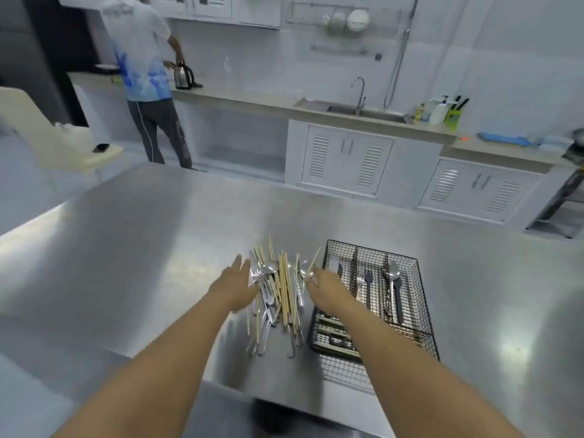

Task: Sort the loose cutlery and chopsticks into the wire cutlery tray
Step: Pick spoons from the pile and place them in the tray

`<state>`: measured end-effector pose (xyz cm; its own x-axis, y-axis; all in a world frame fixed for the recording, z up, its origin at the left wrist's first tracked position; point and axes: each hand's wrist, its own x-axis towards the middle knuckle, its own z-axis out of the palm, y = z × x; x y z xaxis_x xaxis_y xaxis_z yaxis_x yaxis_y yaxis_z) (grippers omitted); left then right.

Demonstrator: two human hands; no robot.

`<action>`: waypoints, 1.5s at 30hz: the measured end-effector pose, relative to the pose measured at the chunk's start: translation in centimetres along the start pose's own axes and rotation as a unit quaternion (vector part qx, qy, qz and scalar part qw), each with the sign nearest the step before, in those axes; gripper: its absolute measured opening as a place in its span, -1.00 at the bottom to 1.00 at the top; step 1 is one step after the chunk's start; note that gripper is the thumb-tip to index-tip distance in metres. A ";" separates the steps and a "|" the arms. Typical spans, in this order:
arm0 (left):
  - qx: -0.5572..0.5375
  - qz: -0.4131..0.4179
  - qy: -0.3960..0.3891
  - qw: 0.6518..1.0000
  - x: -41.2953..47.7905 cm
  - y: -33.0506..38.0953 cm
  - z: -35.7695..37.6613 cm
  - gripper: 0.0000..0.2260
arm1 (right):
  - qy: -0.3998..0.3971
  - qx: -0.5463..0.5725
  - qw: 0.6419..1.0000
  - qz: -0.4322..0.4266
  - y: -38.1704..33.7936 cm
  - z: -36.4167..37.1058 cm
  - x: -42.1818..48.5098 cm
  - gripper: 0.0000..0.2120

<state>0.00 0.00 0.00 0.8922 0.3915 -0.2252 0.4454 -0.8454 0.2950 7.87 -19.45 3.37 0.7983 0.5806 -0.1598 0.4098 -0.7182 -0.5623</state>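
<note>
While my left hand reaches flat, fingers straight, to the left edge of the pile of chopsticks and cutlery at lower centre, my right hand pinches one chopstick, tilted up beside the tray's left edge. The tray sits just right of the pile on the table, a fork and spoon in its compartments.

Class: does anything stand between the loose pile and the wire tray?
Nothing visible does. The pile lies beside the wire tray; only the tray's low wall separates them. The right hand, seemingly pinching a chopstick, is above that gap.
</note>
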 end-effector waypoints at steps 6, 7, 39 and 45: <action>0.020 0.001 -0.002 1.000 2.7 -0.4 2.7 -0.47 | -0.024 0.008 0.998 0.059 0.6 3.3 1.9 -0.56; 0.027 0.008 0.011 1.000 3.5 -0.5 2.8 -0.49 | -0.017 0.016 0.997 0.075 0.8 3.7 2.7 -0.57; -0.507 -0.206 -0.036 0.837 7.0 -0.5 1.5 -0.72 | -0.094 -0.023 0.959 0.267 0.5 2.0 8.8 -0.93; -0.708 -0.178 -0.093 0.677 6.7 1.0 1.3 -0.86 | 0.033 0.278 0.912 0.300 1.1 -0.2 7.9 -0.73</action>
<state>6.34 1.29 -2.38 0.7438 0.3145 -0.5898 0.3726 0.5375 0.7565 14.66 -15.74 1.63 0.8379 0.1101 -0.5345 -0.3816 -0.5821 -0.7180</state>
